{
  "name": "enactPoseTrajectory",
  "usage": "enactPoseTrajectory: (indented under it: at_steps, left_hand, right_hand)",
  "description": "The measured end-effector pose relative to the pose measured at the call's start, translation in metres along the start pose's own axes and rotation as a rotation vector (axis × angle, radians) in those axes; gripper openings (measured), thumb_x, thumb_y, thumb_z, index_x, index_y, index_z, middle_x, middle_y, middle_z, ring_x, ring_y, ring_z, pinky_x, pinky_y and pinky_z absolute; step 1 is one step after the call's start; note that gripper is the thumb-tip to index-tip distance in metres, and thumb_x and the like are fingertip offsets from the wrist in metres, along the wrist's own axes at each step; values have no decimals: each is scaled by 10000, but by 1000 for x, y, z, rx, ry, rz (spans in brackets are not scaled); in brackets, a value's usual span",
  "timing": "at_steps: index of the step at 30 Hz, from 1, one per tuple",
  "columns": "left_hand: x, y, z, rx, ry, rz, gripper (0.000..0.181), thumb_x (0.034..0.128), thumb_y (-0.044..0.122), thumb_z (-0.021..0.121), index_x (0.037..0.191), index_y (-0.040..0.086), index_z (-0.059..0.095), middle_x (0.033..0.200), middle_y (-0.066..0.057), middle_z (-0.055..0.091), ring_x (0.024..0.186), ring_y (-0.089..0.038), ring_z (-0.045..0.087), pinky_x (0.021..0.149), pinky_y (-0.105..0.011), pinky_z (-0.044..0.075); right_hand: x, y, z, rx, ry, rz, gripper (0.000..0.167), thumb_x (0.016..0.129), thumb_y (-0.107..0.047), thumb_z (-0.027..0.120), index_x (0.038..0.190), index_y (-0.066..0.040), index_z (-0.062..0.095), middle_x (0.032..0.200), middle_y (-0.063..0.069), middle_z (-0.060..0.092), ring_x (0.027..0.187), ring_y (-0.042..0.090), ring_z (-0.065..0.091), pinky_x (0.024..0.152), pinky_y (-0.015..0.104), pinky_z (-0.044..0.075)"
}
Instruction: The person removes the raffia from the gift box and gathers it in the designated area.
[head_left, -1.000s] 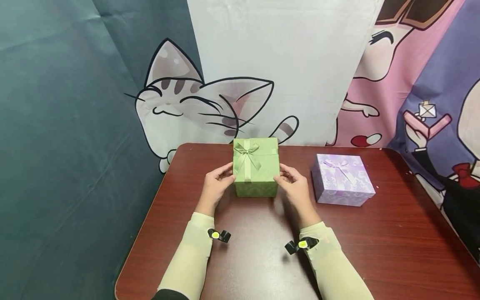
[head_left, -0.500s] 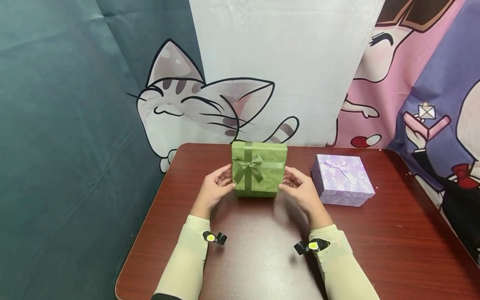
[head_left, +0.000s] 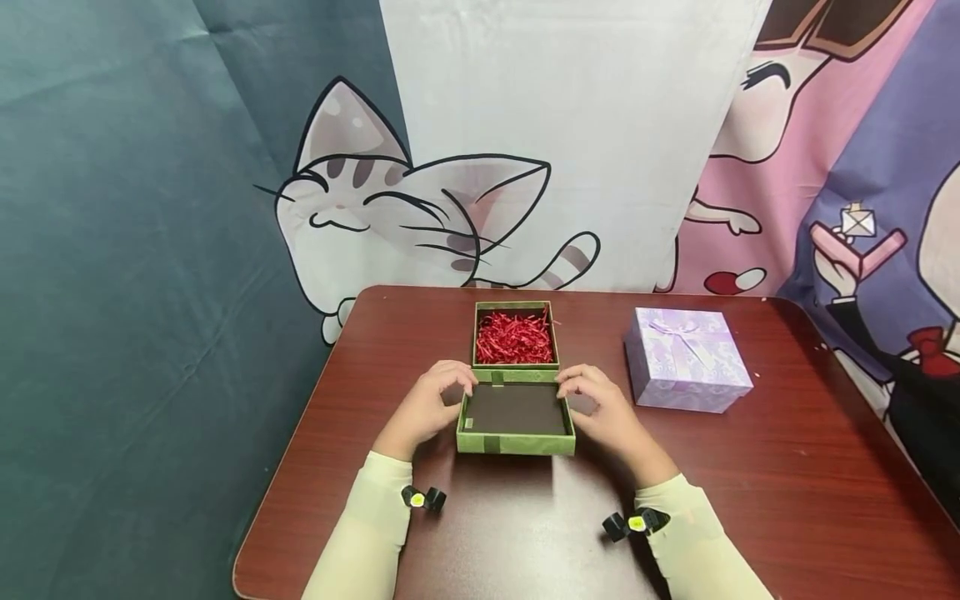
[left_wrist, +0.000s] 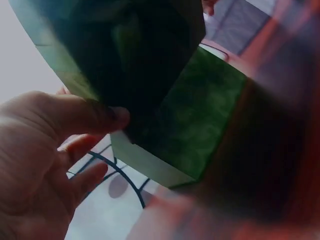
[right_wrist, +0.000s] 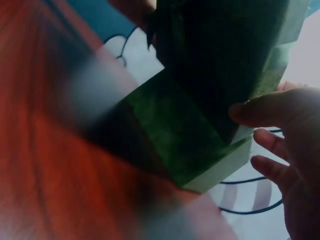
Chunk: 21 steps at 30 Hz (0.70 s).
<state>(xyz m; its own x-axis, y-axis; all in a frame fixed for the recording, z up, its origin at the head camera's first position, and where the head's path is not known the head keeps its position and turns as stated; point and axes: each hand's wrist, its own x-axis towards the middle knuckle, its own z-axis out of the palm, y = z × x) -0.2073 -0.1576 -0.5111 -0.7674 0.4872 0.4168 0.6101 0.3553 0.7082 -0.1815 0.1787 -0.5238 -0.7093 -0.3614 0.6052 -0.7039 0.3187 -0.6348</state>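
Note:
A green gift box (head_left: 476, 333) stands without its cover near the table's back edge, filled with shredded red paper (head_left: 513, 337). In front of it, the box lid (head_left: 517, 444) is turned with its dark inside facing up. My left hand (head_left: 431, 407) grips the lid's left side and my right hand (head_left: 603, 414) its right side. The left wrist view has the thumb on the dark, tilted lid (left_wrist: 135, 55), with the green box wall (left_wrist: 200, 115) beyond. Likewise, the right wrist view catches the right thumb (right_wrist: 250, 112) pressing the lid. Whether the lid touches the table, I cannot tell.
A lilac gift box (head_left: 686, 362) with a bow sits closed on the table, right of the green box. The reddish-brown table (head_left: 810, 492) ends at the back against a curtain (head_left: 585, 125) printed with cartoon figures.
The lid has come off the green box, tipped over and moved toward me, its inside now facing up. Red shredded paper has come into view. Both hands moved nearer; the lilac box stayed put.

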Motion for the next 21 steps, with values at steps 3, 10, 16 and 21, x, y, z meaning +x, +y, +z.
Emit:
enactPoseTrajectory:
  at_steps: [3,10,16,21]
  left_hand:
    - [-4,-9,6,99,-17,81,397,729,-153,777,846,189,610,1082,36,696,1130,-200,573,973,-383,465]
    - [-13,-22,12,224,-79,121,415,655,-162,759,815,187,601,1007,28,700,1034,-202,559,909,-359,456]
    - [-12,-25,18,304,-149,72,334,713,-120,748,774,190,642,946,74,682,969,-183,575,881,-380,464]
    - [-14,-23,25,264,-144,55,302,772,-127,719,821,170,696,978,62,713,972,-185,592,900,-389,479]
  right_hand:
    - [-7,7,5,-112,-28,-57,392,701,148,801,920,-145,662,1128,72,701,1049,222,600,912,243,478]
    - [-15,21,18,-120,-121,-91,421,669,226,748,892,-117,650,1071,82,680,993,199,658,859,245,569]
    - [-18,29,22,-128,-129,-125,385,693,236,742,820,-117,658,1023,89,697,962,215,684,875,229,549]
    - [-22,29,17,-108,-128,-130,366,683,238,775,828,-84,678,1000,108,707,941,248,692,861,256,558]
